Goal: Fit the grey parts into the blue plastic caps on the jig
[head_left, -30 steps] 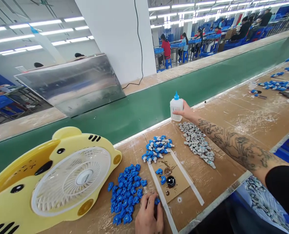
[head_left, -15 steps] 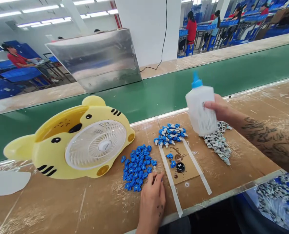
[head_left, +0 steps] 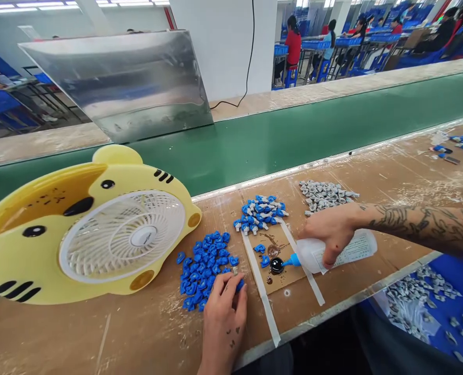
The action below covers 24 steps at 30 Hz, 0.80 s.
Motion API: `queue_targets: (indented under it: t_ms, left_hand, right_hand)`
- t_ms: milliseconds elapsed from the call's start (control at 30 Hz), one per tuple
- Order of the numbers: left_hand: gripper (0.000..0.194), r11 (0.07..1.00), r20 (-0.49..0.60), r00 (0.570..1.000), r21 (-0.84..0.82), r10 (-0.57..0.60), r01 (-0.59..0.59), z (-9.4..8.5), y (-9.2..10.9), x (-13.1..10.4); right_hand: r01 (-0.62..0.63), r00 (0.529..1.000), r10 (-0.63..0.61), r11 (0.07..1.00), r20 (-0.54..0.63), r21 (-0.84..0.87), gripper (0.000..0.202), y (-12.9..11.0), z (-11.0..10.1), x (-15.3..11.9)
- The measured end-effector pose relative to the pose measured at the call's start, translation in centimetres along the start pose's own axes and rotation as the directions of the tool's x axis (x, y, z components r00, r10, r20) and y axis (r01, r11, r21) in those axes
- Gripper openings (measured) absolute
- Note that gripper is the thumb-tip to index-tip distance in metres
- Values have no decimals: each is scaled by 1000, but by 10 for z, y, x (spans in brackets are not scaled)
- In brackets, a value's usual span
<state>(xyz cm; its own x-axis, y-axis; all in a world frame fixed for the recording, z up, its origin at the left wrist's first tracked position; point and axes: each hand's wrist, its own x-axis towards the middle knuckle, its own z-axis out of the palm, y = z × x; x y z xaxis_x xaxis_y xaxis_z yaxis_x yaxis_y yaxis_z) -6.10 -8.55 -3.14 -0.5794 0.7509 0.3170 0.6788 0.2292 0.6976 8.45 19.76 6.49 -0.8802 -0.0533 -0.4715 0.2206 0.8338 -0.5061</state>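
Note:
My right hand (head_left: 329, 232) grips a translucent squeeze bottle (head_left: 356, 251) tipped onto its side. Its blue nozzle (head_left: 293, 260) points left and meets the edge of a small black puddle of liquid (head_left: 276, 265) on a cardboard piece (head_left: 290, 281). My left hand (head_left: 226, 307) is closed with a small blue plastic part (head_left: 240, 285) at its fingertips, beside a pile of loose blue parts (head_left: 204, 265). Two blue parts (head_left: 265, 260) lie on the cardboard near the puddle. Behind them is a heap of blue parts joined to pale pieces (head_left: 260, 211).
A yellow animal-faced fan (head_left: 110, 229) stands at left. Grey parts (head_left: 325, 195) are heaped beyond my right hand. Tape strips (head_left: 260, 291) border the cardboard. A green belt (head_left: 294, 140) runs behind the table, with a metal panel (head_left: 137, 83) leaning there. More grey parts (head_left: 411, 297) lie below right.
The bottle went from upright in the air to tipped over, nozzle down at the black puddle. My left hand now has a blue part at its fingertips. The view has shifted right.

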Motion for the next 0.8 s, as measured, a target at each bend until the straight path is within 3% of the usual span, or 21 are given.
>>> queue_targets:
  t_ms: [167,267,500,700,800]
  left_hand:
    - [24,1000,102,995,21,9,-11,-3,-5,-3]
    - [25,1000,110,994,26,10,-13,-3,-8,-6]
    - [25,995,93,993,52,78,-83,-4,-11,-8]
    - [23,991,69,993,93,91,-98,-5,-16,-9]
    - [23,992,65,995,93,81,-87,-6,-18,-10]
  right_hand:
    - [-38,999,37,999,-33,-18,32,-10,-3,1]
    - [-88,996,87,995,-17,-44,36,-16,-8,3]
    - [-173,962,210,963,173,-207,31,-31,-21,4]
    - [-293,956,293,956,3,32,38,-21,-13,-1]
    - [-280,954,291,951,-76,132,43,-6,-4,-1]
